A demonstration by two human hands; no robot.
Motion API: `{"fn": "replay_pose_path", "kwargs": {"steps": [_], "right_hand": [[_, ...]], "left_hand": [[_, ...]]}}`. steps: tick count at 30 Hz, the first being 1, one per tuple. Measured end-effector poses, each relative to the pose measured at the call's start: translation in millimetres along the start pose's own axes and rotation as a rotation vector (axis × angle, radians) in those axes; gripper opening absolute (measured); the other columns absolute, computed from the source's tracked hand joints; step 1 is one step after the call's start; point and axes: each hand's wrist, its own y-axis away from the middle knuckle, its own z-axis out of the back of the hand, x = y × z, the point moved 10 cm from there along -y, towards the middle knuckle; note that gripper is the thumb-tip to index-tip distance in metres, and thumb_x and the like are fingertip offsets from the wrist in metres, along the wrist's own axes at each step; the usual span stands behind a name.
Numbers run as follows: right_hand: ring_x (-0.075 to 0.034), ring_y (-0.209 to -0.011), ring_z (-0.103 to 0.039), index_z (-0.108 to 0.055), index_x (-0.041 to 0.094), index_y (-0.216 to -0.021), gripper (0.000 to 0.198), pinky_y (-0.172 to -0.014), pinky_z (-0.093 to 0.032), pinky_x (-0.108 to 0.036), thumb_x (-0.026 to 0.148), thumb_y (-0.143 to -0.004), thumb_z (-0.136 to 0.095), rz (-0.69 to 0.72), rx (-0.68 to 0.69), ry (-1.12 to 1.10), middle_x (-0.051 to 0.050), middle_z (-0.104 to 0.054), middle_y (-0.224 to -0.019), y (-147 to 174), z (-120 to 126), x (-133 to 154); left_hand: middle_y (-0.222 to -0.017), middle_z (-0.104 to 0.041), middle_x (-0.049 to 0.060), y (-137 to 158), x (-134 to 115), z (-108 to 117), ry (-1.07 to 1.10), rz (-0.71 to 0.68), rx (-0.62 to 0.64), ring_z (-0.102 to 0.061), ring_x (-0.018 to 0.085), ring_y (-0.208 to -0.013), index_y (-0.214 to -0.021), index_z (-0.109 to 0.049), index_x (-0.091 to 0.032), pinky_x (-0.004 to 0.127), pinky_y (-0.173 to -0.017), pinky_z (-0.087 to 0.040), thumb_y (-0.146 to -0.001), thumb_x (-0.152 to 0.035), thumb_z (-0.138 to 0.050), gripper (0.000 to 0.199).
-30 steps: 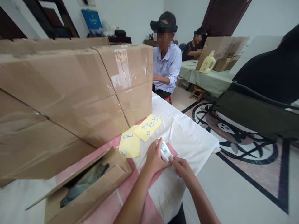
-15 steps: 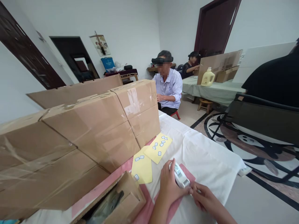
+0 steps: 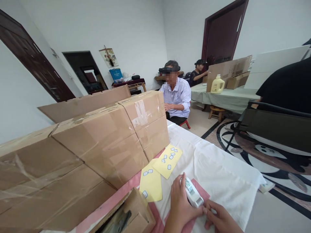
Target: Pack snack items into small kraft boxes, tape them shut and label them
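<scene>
My left hand is wrapped round a white handheld device with a printed panel on its side. It is held over the front part of the table. At the device's near end, my right hand has its thumb and fingers pinched together, close to the left thumb. Whatever lies in that pinch is too small or hidden to make out. Beyond the hands lie two yellow cards, a nearer one and a farther one, each bearing blue-edged white labels. A pink sheet shows beneath the device.
Stacked taped cartons wall off the table's left side. An open cardboard box stands at the front left. White cloth covers the table. A person sits beyond the cartons; a folding chair is at right.
The view has tilted, so everything sits a little lower and farther right. Both hands stay at the white device; the right fingers remain pinched by its near end.
</scene>
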Motion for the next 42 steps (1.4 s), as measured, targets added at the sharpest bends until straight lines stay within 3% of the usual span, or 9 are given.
{"fn": "replay_pose_path", "kwargs": {"steps": [7,10,13,15,18,22,26,36,42], "right_hand": [[-0.018,-0.055,-0.065,-0.046,0.022,-0.071,0.056,-0.041,-0.043,-0.023,0.075,-0.073,-0.064,0.048,0.022,-0.034,-0.002,-0.063,-0.063,9.5,2.7,12.5],[-0.019,-0.054,-0.064,-0.054,0.020,-0.072,0.064,-0.046,-0.047,-0.026,0.083,-0.067,-0.064,0.043,-0.037,-0.036,-0.003,-0.063,-0.057,13.1,16.7,18.7],[-0.019,-0.061,-0.067,-0.060,0.018,-0.069,0.062,-0.054,-0.050,-0.029,0.080,-0.071,-0.066,0.156,-0.181,0.016,-0.012,-0.075,-0.091,25.1,38.0,46.6],[-0.021,-0.072,-0.069,-0.063,0.018,-0.068,0.058,-0.062,-0.054,-0.032,0.075,-0.078,-0.064,0.296,-0.216,0.075,-0.015,-0.071,-0.114,41.6,38.4,79.7],[-0.026,-0.099,-0.068,-0.065,0.019,-0.071,0.046,-0.075,-0.055,-0.033,0.062,-0.088,-0.062,0.452,-0.121,0.205,-0.014,-0.067,-0.120,72.3,6.4,130.5],[-0.025,-0.111,-0.063,-0.065,0.022,-0.081,0.015,-0.079,-0.054,-0.032,0.032,-0.092,-0.063,0.520,0.162,0.377,-0.009,-0.061,-0.128,109.2,-69.7,173.4],[-0.022,-0.116,-0.059,-0.063,0.024,-0.087,0.007,-0.097,-0.051,-0.035,0.017,-0.089,-0.062,0.589,0.353,0.432,-0.006,-0.060,-0.122,134.6,-125.0,193.1],[-0.022,-0.133,-0.049,-0.060,0.024,-0.088,0.011,-0.111,-0.042,-0.037,0.013,-0.090,-0.060,0.601,0.544,0.486,-0.005,-0.059,-0.122,156.3,-181.9,196.9],[-0.018,-0.104,-0.063,-0.057,0.021,-0.082,0.010,-0.085,-0.050,-0.029,0.016,-0.090,-0.061,0.535,0.500,0.523,-0.004,-0.064,-0.115,144.3,-203.6,186.0]], "left_hand": [[-0.160,-0.032,0.017,-0.4,-3.2,5.9,0.012,0.034,0.039,-0.031,0.036,-0.147,-0.160,-0.017,-0.019,0.045,-0.123,-0.028,-0.054,-0.040,-0.085,0.127],[-0.168,-0.017,0.014,2.7,-13.4,9.9,-0.011,0.069,0.093,-0.016,0.035,-0.154,-0.161,-0.013,-0.021,0.046,-0.126,-0.020,-0.059,-0.046,-0.085,0.127],[-0.172,-0.006,0.008,16.2,-38.6,34.0,-0.072,0.088,0.077,-0.004,0.035,-0.157,-0.161,-0.018,-0.025,0.050,-0.127,-0.015,-0.072,-0.047,-0.077,0.109],[-0.167,-0.027,0.008,34.1,-63.8,57.5,-0.053,0.042,0.070,-0.021,0.034,-0.154,-0.155,-0.035,-0.028,0.050,-0.123,-0.025,-0.080,-0.042,-0.070,0.083],[-0.137,-0.064,0.004,71.1,-93.9,91.9,0.143,-0.016,0.138,-0.056,0.028,-0.127,-0.136,-0.058,-0.032,0.043,-0.110,-0.043,-0.088,-0.041,-0.065,0.050],[-0.128,-0.068,-0.001,114.7,-101.8,134.7,0.383,0.016,0.169,-0.061,0.022,-0.117,-0.131,-0.061,-0.036,0.034,-0.099,-0.048,-0.087,-0.035,-0.070,0.045],[-0.115,-0.070,-0.001,138.9,-95.8,166.2,0.337,0.002,0.121,-0.062,0.020,-0.108,-0.116,-0.068,-0.032,0.032,-0.093,-0.045,-0.086,-0.029,-0.071,0.030],[-0.089,-0.064,-0.004,183.5,-68.5,200.9,0.291,0.067,0.151,-0.059,0.017,-0.094,-0.075,-0.055,-0.022,0.029,-0.081,-0.041,-0.087,-0.026,-0.068,0.018],[-0.072,-0.064,-0.006,195.9,-55.6,212.9,0.005,0.074,-0.002,-0.057,0.015,-0.073,-0.068,-0.055,-0.021,0.032,-0.072,-0.038,-0.084,-0.019,-0.073,0.023]]}}
